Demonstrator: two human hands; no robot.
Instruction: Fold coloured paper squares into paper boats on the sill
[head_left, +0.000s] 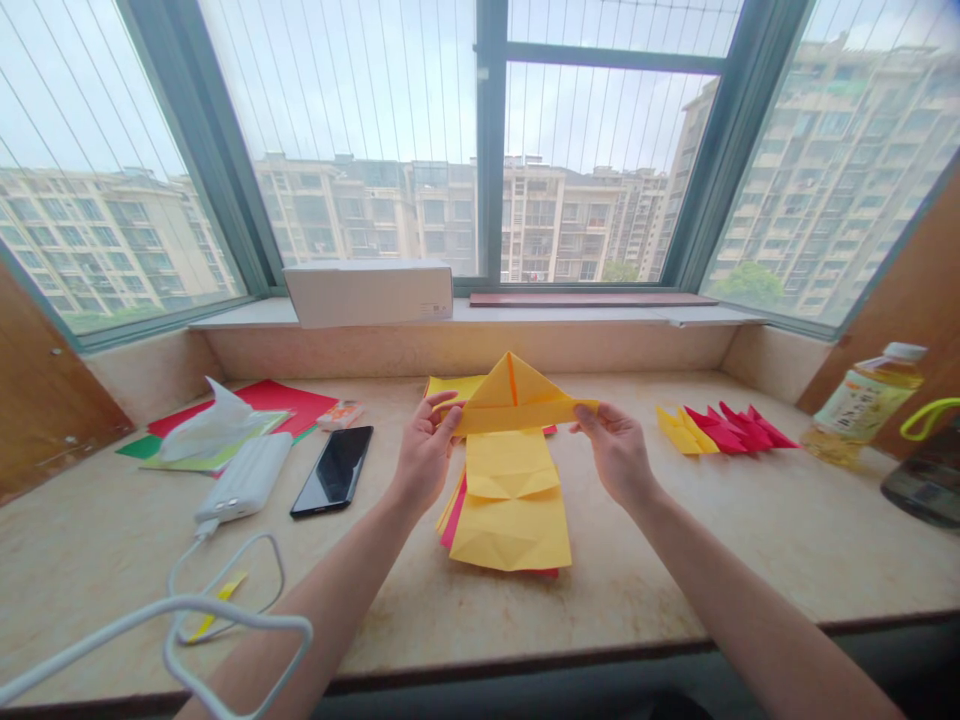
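Between my two hands is a folded yellow origami paper, shaped like a paper hat with a peaked top and a flat band below. My left hand pinches the band's left end. At the right end, my right hand grips the same band between thumb and fingers. Below the held piece, creased yellow sheets lie in a stack, with red paper edges showing beneath. Part of another yellow paper shows behind the held piece.
On the left are a black phone, a white power bank with a cable, a tissue pack and red paper. Folded red pieces, yellow pieces and a drink bottle stand right. A white box sits on the sill.
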